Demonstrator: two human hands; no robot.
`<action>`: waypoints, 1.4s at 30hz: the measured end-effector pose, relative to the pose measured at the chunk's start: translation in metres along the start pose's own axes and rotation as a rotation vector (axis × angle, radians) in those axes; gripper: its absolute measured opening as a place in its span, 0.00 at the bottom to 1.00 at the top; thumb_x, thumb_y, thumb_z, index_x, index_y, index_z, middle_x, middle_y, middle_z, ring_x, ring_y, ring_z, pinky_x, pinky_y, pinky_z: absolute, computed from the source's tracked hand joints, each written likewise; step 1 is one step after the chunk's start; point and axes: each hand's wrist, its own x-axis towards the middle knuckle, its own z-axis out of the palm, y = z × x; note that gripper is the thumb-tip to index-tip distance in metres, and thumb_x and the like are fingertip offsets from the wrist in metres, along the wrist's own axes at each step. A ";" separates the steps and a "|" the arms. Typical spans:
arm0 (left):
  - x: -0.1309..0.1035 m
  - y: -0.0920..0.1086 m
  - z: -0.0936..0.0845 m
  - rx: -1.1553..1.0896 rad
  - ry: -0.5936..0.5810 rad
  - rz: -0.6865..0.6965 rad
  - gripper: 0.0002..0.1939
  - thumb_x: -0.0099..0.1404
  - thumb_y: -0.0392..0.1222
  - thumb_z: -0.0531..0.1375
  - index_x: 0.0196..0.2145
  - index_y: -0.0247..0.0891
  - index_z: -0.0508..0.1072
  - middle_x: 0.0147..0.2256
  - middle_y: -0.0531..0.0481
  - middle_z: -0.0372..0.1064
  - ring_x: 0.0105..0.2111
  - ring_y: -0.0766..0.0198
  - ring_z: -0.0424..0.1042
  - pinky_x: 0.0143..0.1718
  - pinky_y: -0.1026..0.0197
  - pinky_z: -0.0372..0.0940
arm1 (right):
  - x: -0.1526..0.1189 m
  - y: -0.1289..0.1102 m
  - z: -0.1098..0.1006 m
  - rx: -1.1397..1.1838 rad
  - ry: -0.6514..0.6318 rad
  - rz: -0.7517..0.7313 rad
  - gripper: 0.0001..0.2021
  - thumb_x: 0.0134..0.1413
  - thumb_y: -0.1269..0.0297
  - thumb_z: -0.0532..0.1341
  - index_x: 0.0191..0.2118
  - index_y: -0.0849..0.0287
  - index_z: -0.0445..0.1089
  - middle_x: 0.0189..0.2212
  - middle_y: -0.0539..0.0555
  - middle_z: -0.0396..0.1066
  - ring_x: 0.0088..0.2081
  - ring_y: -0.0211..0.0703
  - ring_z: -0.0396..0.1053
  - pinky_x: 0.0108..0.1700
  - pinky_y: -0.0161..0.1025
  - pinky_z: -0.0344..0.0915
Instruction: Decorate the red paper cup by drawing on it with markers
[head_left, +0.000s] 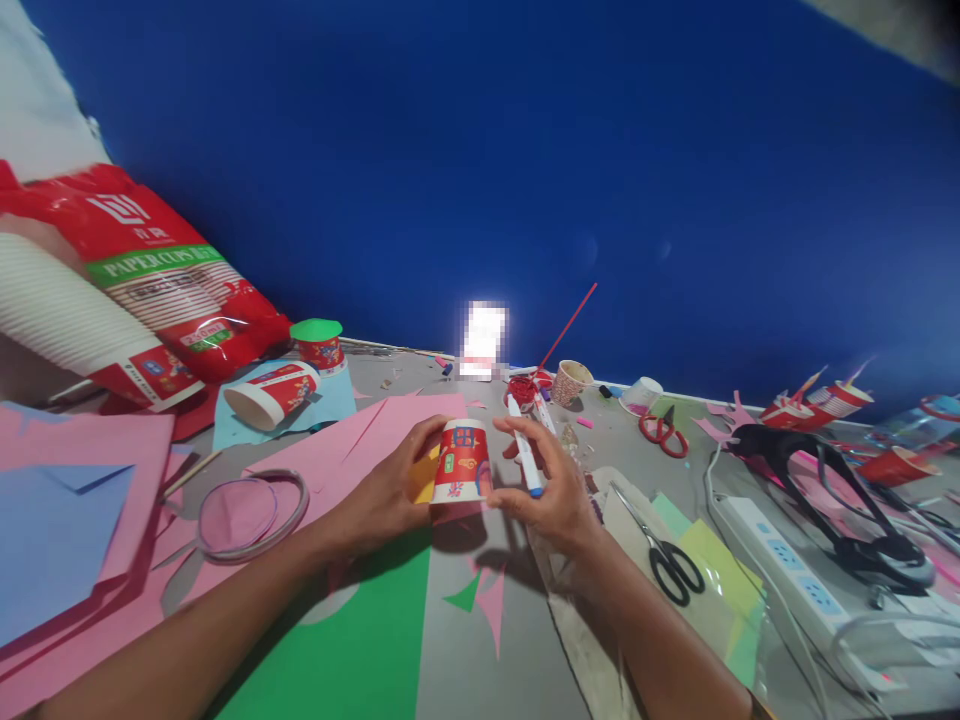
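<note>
A red and white printed paper cup (461, 462) is held upright between my hands, its narrower end up. On its side are a blue window shape and, low at the right, an arched blue-pink shape. My left hand (394, 478) is closed on the cup's left side, with a yellow patch showing beside the fingers. Between the fingers of my right hand (561, 492) is a white marker (525, 450) with a blue end pointing down; the thumb reaches the cup's lower right edge. Below lie green paper (352, 630) and pink paper (352, 450).
To the left are stacked paper cups (75, 310), their red bag (180, 270) and a tipped cup (274, 393). Black-handled scissors (675, 570), red-handled scissors (664, 432), a power strip (784, 560) and a black strapped device (847, 500) lie right. A blurred bright phone-like shape (484, 340) stands behind.
</note>
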 end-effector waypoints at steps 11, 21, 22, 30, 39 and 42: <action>-0.005 -0.002 0.003 -0.094 -0.107 0.046 0.50 0.57 0.43 0.74 0.70 0.47 0.53 0.70 0.36 0.58 0.72 0.42 0.58 0.70 0.36 0.59 | -0.002 0.013 0.002 -0.109 -0.184 -0.006 0.51 0.38 0.50 0.83 0.68 0.50 0.64 0.60 0.62 0.71 0.56 0.60 0.72 0.54 0.55 0.73; -0.007 0.007 -0.002 0.158 -0.084 0.053 0.50 0.56 0.49 0.73 0.70 0.44 0.56 0.70 0.38 0.57 0.70 0.40 0.60 0.70 0.40 0.60 | -0.003 0.016 0.005 -0.162 -0.256 -0.048 0.52 0.41 0.53 0.82 0.70 0.49 0.61 0.60 0.63 0.70 0.58 0.61 0.70 0.55 0.57 0.74; -0.006 0.009 -0.003 0.166 -0.083 0.061 0.48 0.57 0.50 0.73 0.69 0.44 0.57 0.69 0.38 0.58 0.69 0.40 0.62 0.69 0.40 0.62 | -0.003 0.015 0.004 -0.156 -0.256 -0.051 0.52 0.41 0.52 0.82 0.71 0.49 0.60 0.61 0.63 0.69 0.58 0.61 0.70 0.55 0.56 0.74; -0.003 0.009 -0.003 0.300 0.011 0.149 0.41 0.56 0.50 0.73 0.63 0.43 0.62 0.59 0.41 0.64 0.60 0.44 0.68 0.62 0.40 0.66 | -0.007 -0.012 0.001 -0.012 0.012 -0.296 0.14 0.69 0.64 0.64 0.58 0.49 0.74 0.38 0.54 0.82 0.39 0.48 0.80 0.42 0.44 0.76; -0.005 0.008 0.000 0.328 0.004 0.179 0.43 0.52 0.52 0.74 0.62 0.42 0.64 0.55 0.41 0.66 0.56 0.42 0.67 0.58 0.41 0.66 | -0.011 -0.030 0.015 0.026 -0.001 -0.264 0.05 0.62 0.72 0.64 0.38 0.55 0.77 0.27 0.51 0.79 0.25 0.40 0.75 0.27 0.35 0.69; -0.005 0.011 0.000 0.345 0.000 0.184 0.41 0.52 0.50 0.73 0.60 0.42 0.66 0.54 0.41 0.67 0.55 0.42 0.67 0.57 0.42 0.66 | -0.013 -0.028 0.018 0.034 -0.023 -0.233 0.04 0.62 0.71 0.64 0.36 0.55 0.75 0.27 0.50 0.77 0.24 0.39 0.73 0.27 0.34 0.68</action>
